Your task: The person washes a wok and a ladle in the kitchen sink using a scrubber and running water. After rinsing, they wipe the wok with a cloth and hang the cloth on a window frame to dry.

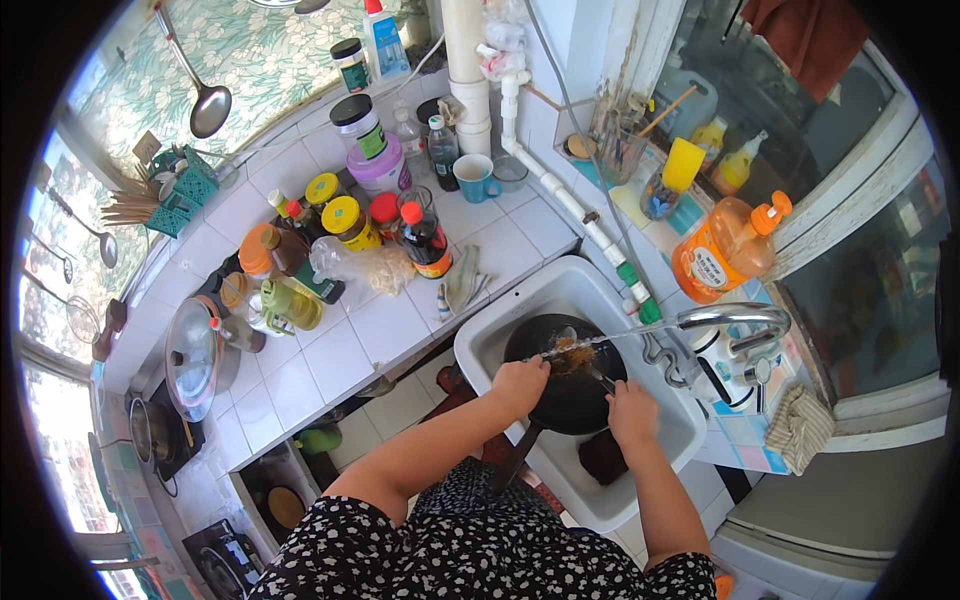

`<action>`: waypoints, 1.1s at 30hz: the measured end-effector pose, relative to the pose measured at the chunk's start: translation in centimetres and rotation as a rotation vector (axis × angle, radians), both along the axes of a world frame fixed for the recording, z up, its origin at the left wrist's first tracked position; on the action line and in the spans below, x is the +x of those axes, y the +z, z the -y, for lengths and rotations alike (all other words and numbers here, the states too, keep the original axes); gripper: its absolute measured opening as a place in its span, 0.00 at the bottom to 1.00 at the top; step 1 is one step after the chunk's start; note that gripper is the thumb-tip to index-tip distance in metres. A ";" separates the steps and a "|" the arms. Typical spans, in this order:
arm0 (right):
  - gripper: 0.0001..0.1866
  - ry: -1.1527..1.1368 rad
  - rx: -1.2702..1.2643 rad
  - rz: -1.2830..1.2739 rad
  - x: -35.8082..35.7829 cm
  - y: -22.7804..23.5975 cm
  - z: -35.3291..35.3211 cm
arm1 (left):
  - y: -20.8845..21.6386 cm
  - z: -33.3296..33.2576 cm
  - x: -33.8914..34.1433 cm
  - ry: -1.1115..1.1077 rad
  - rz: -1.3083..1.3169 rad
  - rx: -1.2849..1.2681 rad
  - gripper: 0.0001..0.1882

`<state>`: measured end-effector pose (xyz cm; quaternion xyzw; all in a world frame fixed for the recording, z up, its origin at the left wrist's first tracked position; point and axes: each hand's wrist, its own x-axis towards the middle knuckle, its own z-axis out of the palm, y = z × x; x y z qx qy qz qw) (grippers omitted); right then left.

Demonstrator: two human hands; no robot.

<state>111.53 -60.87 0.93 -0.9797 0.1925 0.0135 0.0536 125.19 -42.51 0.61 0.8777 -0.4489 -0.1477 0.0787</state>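
A black frying pan (565, 408) lies in the white sink (478, 335), its dark handle (515, 458) sticking out over the near rim. My left hand (522, 388) is closed over the pan's left side, on something I cannot make out. From the right, my right hand (632, 412) grips a thin metal utensil (603, 379) that points into the pan; its kind is not clear. Between the hands sits a brown, rough clump (574, 357), perhaps a scrubber or residue. Water runs from the chrome faucet (735, 316) across the pan.
A dark brown block-like thing (602, 458) lies in the sink's near end. An orange pump bottle (722, 250) and a striped cloth (800, 428) flank the faucet. On the tiled counter (365, 350) stand several jars, bottles, a blue mug (476, 178) and a crumpled cloth (464, 283).
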 end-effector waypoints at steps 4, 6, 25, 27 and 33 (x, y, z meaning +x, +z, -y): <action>0.10 0.005 -0.015 0.047 0.9 -1.3 0.1 | 0.8 -0.3 -1.3 -0.045 -0.068 -0.122 0.21; 0.10 -0.002 -0.002 0.058 1.1 -1.6 0.7 | 1.6 -0.2 -1.8 -0.072 -0.094 -0.168 0.21; 0.10 -0.013 -0.006 -0.006 6.0 -0.9 3.0 | 3.7 0.6 -1.7 0.132 -0.130 -0.268 0.19; 0.10 0.032 0.001 0.028 5.8 -0.6 2.9 | 4.0 -0.1 -1.8 0.117 -0.135 -0.286 0.19; 0.10 0.058 0.018 0.075 4.0 0.9 1.3 | -0.5 -1.7 0.1 0.170 -0.065 -0.241 0.21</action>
